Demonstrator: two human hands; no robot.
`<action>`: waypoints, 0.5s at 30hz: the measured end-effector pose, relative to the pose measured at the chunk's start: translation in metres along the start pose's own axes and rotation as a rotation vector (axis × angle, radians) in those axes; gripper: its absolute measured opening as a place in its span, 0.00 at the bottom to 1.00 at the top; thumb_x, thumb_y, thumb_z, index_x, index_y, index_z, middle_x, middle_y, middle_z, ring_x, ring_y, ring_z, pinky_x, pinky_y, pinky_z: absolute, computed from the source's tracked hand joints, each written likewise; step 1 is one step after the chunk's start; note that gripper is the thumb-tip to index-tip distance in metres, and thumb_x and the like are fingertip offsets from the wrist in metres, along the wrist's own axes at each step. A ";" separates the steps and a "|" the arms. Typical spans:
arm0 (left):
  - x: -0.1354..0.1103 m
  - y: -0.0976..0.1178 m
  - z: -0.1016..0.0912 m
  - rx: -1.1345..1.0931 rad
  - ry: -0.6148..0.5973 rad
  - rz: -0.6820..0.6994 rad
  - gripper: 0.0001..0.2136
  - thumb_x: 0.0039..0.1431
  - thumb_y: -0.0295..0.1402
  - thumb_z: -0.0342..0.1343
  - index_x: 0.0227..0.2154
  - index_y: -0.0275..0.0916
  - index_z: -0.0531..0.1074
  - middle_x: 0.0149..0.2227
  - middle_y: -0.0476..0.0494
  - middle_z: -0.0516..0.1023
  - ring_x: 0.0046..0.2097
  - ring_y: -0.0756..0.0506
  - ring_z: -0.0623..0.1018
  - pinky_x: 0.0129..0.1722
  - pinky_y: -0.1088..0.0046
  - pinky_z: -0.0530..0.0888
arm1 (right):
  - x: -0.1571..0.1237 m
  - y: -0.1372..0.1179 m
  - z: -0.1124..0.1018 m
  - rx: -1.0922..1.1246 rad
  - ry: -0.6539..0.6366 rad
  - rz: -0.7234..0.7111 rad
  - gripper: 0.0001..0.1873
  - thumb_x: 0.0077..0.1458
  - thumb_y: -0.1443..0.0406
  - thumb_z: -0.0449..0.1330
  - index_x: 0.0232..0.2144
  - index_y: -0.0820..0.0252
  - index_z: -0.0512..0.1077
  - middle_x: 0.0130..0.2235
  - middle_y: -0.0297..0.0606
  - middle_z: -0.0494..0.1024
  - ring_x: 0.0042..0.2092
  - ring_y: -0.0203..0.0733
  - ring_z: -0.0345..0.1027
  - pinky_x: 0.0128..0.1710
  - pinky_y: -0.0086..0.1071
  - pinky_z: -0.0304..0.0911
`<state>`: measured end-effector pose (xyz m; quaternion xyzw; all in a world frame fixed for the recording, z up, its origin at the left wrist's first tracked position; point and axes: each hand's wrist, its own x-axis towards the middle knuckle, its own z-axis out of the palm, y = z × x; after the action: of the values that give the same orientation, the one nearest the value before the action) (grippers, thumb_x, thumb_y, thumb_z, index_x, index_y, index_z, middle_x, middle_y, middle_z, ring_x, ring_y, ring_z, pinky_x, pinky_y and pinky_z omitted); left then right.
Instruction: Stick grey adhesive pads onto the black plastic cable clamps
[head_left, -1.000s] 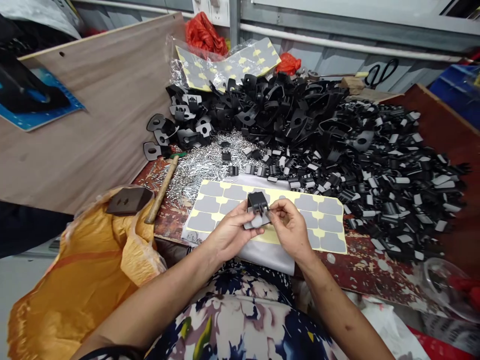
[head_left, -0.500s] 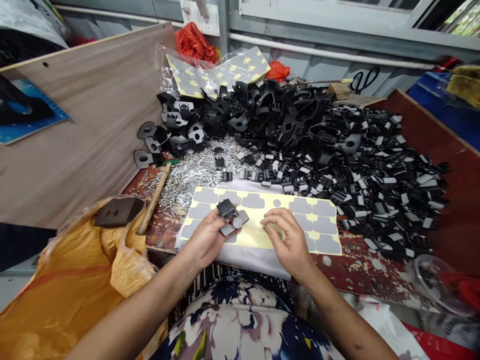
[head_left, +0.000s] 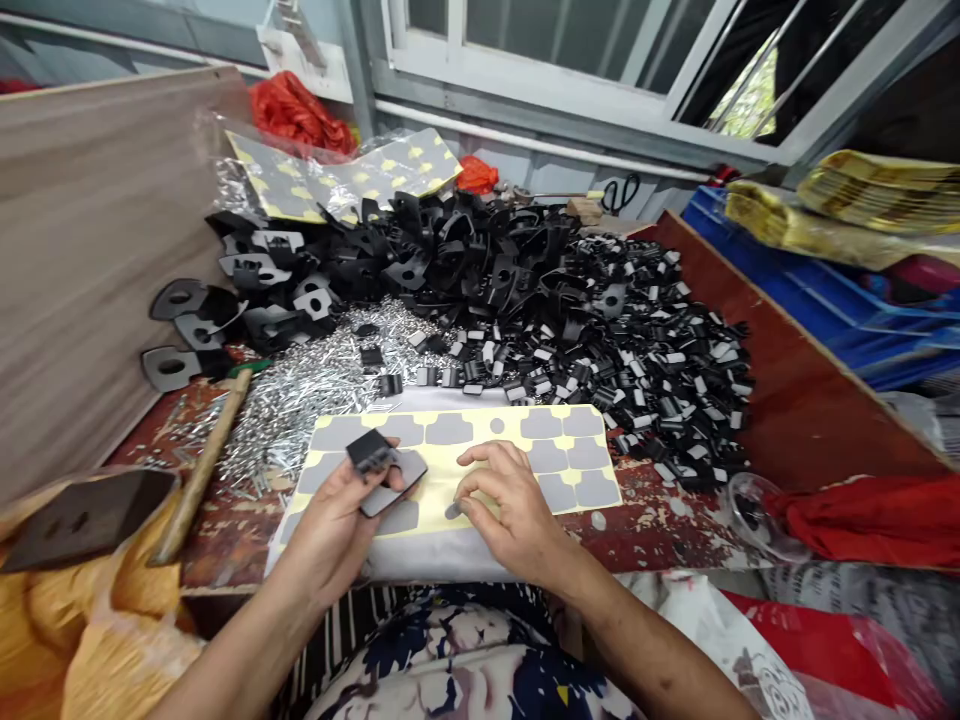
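Observation:
My left hand [head_left: 341, 520] grips a small black plastic clip [head_left: 379, 465] with a grey pad on its underside, holding it just above the left part of a yellow backing sheet [head_left: 480, 470] that carries several grey adhesive pads. My right hand [head_left: 510, 510] rests on the lower middle of the same sheet. Its fingers are curled, and thumb and forefinger pinch a small grey round bit at the sheet's near edge. The two hands are a short way apart.
A large heap of black clips [head_left: 525, 290] fills the table behind the sheet, with a scatter of small silver pins [head_left: 315, 380] to the left. A hammer [head_left: 199, 470] lies at the left edge. A wooden board [head_left: 82, 250] stands left; blue crates [head_left: 810, 290] right.
My right hand let go of the clip and dropped onto the sheet, now pinching at its near edge. My left hand carried the clip leftward. The view swung to the right.

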<state>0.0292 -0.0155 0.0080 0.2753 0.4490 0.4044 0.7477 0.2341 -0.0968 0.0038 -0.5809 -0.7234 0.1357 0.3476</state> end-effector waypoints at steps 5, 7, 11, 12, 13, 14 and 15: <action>0.000 0.014 -0.004 0.188 -0.033 -0.154 0.22 0.40 0.31 0.79 0.41 0.36 0.83 0.39 0.41 0.83 0.34 0.46 0.79 0.29 0.73 0.80 | -0.006 0.032 0.023 -0.372 -0.102 0.049 0.11 0.60 0.68 0.61 0.46 0.55 0.77 0.57 0.51 0.77 0.53 0.60 0.70 0.54 0.59 0.66; 0.006 0.031 -0.005 0.263 -0.082 -0.240 0.19 0.41 0.26 0.77 0.39 0.34 0.82 0.42 0.38 0.84 0.33 0.46 0.80 0.25 0.74 0.78 | -0.005 0.036 0.027 -0.393 -0.068 0.035 0.27 0.59 0.65 0.63 0.61 0.55 0.71 0.62 0.55 0.74 0.54 0.64 0.70 0.54 0.59 0.67; 0.034 0.112 -0.008 0.354 0.003 -0.070 0.04 0.59 0.19 0.63 0.34 0.32 0.77 0.37 0.40 0.85 0.36 0.45 0.82 0.34 0.72 0.81 | 0.008 0.039 0.009 -0.295 -0.090 -0.041 0.36 0.58 0.66 0.66 0.68 0.54 0.66 0.53 0.47 0.80 0.51 0.59 0.74 0.50 0.52 0.72; 0.042 0.138 -0.008 0.296 0.055 0.111 0.07 0.65 0.18 0.55 0.32 0.31 0.74 0.37 0.43 0.85 0.39 0.46 0.83 0.37 0.72 0.80 | 0.016 0.042 -0.002 -0.253 -0.116 -0.071 0.29 0.59 0.67 0.66 0.62 0.52 0.72 0.48 0.42 0.82 0.48 0.56 0.76 0.49 0.49 0.73; 0.048 0.160 -0.008 0.226 0.036 0.284 0.11 0.70 0.20 0.46 0.35 0.31 0.72 0.40 0.43 0.84 0.47 0.45 0.83 0.44 0.68 0.80 | 0.025 0.047 -0.016 -0.221 -0.115 -0.093 0.20 0.61 0.68 0.65 0.55 0.51 0.77 0.44 0.39 0.83 0.45 0.52 0.76 0.48 0.47 0.73; 0.052 0.178 -0.007 0.165 0.088 0.405 0.12 0.71 0.20 0.43 0.36 0.31 0.70 0.40 0.42 0.84 0.50 0.42 0.82 0.45 0.65 0.80 | 0.036 0.054 -0.033 -0.207 -0.080 -0.102 0.14 0.63 0.69 0.63 0.48 0.51 0.80 0.40 0.36 0.84 0.43 0.48 0.76 0.47 0.45 0.72; 0.054 0.187 -0.004 0.127 0.140 0.486 0.11 0.70 0.20 0.43 0.38 0.32 0.70 0.42 0.42 0.84 0.52 0.41 0.82 0.47 0.63 0.80 | 0.047 0.063 -0.052 -0.219 0.001 -0.091 0.12 0.64 0.71 0.60 0.42 0.51 0.81 0.37 0.34 0.83 0.41 0.46 0.76 0.47 0.44 0.72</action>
<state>-0.0270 0.1282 0.1273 0.3928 0.4446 0.5614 0.5769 0.3113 -0.0453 0.0203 -0.5820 -0.7594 0.0397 0.2881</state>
